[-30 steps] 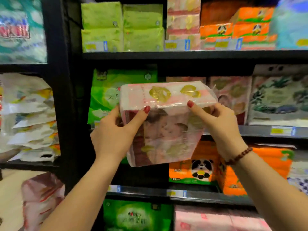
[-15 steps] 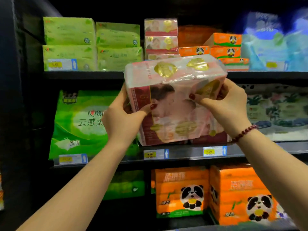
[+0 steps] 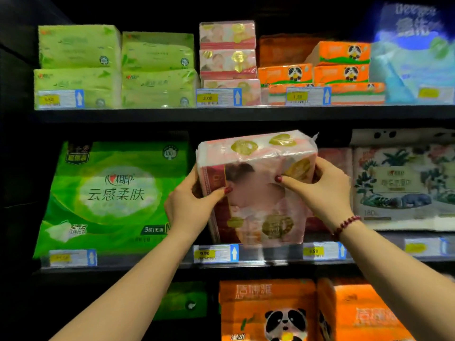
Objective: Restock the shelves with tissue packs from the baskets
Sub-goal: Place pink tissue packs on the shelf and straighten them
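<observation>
Two-handed grip: left hand [image 3: 189, 207] and right hand [image 3: 325, 190] clasped on opposite sides of upright pink tissue pack [image 3: 256, 200], base at middle shelf [image 3: 270, 263] lip; push straight back.

Tissue pack [image 3: 256, 188] right of bagged pack [image 3: 115, 193]

Both arms raised, reaching forward — left grip [image 3: 187, 207], right grip [image 3: 328, 190] curled inward, thumbs in front.
</observation>
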Motion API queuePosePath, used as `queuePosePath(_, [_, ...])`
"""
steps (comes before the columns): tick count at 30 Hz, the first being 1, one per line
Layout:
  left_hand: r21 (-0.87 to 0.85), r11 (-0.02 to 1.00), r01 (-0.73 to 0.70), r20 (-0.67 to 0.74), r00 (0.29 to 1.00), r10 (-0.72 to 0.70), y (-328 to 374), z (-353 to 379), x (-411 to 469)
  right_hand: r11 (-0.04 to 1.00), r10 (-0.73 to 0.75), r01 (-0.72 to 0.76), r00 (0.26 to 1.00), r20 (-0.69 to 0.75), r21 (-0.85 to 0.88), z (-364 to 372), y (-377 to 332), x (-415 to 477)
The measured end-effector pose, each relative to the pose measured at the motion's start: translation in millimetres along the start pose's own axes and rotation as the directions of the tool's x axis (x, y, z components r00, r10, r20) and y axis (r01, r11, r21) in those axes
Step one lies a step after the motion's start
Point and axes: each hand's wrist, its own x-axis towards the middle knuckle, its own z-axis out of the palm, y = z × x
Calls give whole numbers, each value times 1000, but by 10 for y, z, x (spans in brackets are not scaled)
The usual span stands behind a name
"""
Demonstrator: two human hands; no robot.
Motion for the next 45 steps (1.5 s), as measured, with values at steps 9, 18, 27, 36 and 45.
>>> queuePosePath(9, [199, 978, -56, 51, 998, 47, -148, 284, 316, 991, 117, -124, 985, 124, 58, 319, 341, 256])
queuePosePath(18, [258, 949, -180, 219, 968, 124, -614, 503, 193, 996, -5, 39, 924, 382, -81, 520, 831, 55])
queuePosePath(27, [337, 859, -385, 515, 839, 174, -806, 518, 134, 978, -43, 142, 852, 522, -151, 491, 925, 45])
queuePosePath(36, [387, 883, -265, 507, 861, 37, -868, 634, 258, 934, 20, 168, 856, 517, -314, 696, 953, 91])
queuePosePath(45, [485, 820, -303, 472, 881, 46, -793, 617, 235, 785, -60, 323, 889, 455, -528, 735, 879, 37])
